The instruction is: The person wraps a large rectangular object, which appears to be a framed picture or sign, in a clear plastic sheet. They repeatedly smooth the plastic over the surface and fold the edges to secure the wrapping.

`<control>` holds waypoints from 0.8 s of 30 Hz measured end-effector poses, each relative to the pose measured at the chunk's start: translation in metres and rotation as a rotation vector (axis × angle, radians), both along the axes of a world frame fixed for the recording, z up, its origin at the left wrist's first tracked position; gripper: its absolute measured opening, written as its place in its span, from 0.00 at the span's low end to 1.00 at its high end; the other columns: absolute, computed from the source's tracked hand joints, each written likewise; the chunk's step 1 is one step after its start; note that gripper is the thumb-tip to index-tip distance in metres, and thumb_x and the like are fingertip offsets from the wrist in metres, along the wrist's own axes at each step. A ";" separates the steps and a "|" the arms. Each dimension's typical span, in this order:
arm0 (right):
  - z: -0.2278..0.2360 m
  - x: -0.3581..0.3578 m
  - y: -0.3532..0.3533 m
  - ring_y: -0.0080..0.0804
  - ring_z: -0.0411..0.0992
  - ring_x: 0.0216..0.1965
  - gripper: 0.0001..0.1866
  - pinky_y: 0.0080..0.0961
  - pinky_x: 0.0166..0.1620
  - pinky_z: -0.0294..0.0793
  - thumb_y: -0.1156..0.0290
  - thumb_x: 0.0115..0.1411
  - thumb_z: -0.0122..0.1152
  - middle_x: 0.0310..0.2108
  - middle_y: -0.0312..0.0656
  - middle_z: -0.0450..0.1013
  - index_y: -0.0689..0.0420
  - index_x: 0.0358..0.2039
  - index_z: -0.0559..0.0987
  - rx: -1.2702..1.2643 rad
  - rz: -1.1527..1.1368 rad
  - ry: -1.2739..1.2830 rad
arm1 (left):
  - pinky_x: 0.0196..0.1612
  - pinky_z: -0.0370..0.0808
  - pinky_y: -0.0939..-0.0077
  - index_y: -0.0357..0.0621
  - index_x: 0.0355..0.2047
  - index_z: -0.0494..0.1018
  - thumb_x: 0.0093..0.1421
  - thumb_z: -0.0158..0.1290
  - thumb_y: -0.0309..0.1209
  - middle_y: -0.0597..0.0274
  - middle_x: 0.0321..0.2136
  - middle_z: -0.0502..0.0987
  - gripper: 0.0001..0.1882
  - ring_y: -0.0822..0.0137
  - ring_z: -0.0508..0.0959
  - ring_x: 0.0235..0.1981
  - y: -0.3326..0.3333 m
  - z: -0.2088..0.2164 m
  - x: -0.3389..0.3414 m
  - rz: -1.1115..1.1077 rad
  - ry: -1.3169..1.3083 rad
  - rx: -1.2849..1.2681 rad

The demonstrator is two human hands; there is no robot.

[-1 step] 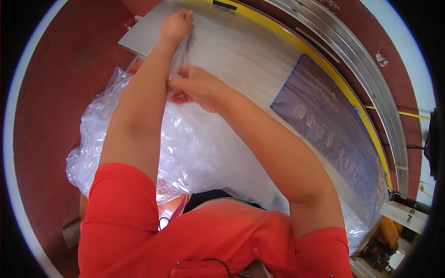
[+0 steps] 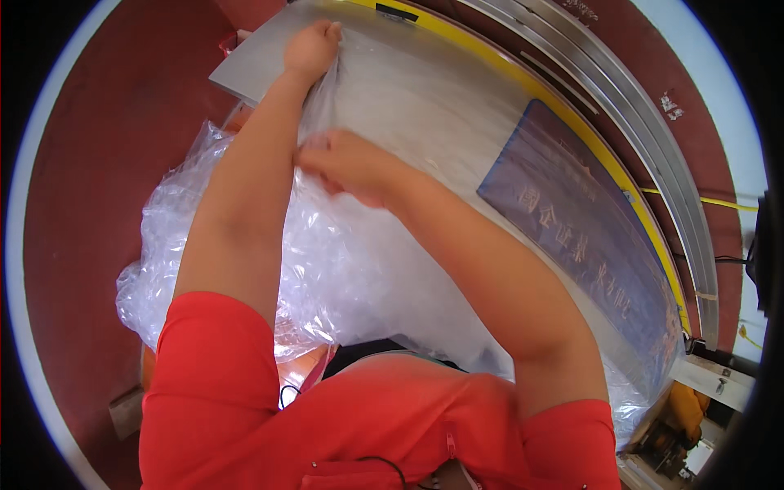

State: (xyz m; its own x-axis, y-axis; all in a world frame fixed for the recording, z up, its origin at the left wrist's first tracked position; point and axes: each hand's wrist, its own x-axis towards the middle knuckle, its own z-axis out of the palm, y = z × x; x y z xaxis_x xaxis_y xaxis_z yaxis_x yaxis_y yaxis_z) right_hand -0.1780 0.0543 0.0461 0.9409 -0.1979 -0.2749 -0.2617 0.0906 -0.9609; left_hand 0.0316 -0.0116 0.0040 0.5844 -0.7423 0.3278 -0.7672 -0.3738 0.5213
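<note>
Seen from above, a person in a red short-sleeved top point(image 2: 245, 408) leans over a long grey panel point(image 2: 441, 106) that lies across the surface and runs from far left to near right. Nearest the body, a heap of clear plastic film point(image 2: 180, 245) is bunched at the near left, spilling over the panel's near edge onto the dark red floor point(image 2: 73, 204); it appears gathered there because the sheet is larger than the part of the panel it covers.

Mid-scene, the right hand point(image 2: 347, 163) is closed in a pinch on a fold of the film just beside the left forearm, seemingly keeping the sheet taut against the panel. A dark blue printed sheet point(image 2: 572, 229) lies under the film on the panel's right half, well apart from both hands.

Farther off, the left arm stretches to the panel's far left end, where the left hand point(image 2: 310, 49) is clenched on the film's edge, apparently pulling it toward that corner. Beyond the panel, a yellow strip point(image 2: 572, 114) and pale metal rails point(image 2: 653, 139) curve along the far side.
</note>
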 end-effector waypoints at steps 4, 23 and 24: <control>0.036 -0.059 0.016 0.24 0.61 0.26 0.15 0.19 0.29 0.60 0.57 0.53 0.46 0.22 0.36 0.64 0.58 0.25 0.70 0.159 0.611 -0.301 | 0.38 0.66 0.66 0.48 0.30 0.70 0.54 0.37 0.44 0.56 0.31 0.73 0.17 0.55 0.71 0.35 0.022 -0.001 0.013 0.031 0.061 0.008; 0.143 -0.770 0.148 0.36 0.66 0.36 0.15 0.30 0.42 0.66 0.64 0.52 0.48 0.35 0.44 0.68 0.61 0.37 0.69 -1.035 -1.716 1.111 | 0.46 0.62 0.61 0.47 0.44 0.65 0.56 0.28 0.50 0.49 0.42 0.66 0.26 0.51 0.65 0.45 -0.019 -0.037 0.068 0.094 -0.317 0.338; 0.135 -0.760 0.152 0.37 0.67 0.37 0.16 0.30 0.42 0.66 0.64 0.52 0.48 0.36 0.45 0.68 0.61 0.38 0.69 -0.843 -1.820 0.746 | 0.46 0.62 0.62 0.49 0.44 0.64 0.56 0.28 0.51 0.49 0.43 0.66 0.26 0.51 0.65 0.45 -0.021 -0.043 0.071 0.098 -0.332 0.352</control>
State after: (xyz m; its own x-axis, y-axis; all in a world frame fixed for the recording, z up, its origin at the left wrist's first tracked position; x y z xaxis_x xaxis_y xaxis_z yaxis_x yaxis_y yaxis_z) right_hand -0.9379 0.2065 0.1809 -0.6048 -0.7691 0.2066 -0.6531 0.3305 -0.6813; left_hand 0.1026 -0.0321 -0.0385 0.5636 -0.7882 0.2472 -0.8228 -0.5622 0.0834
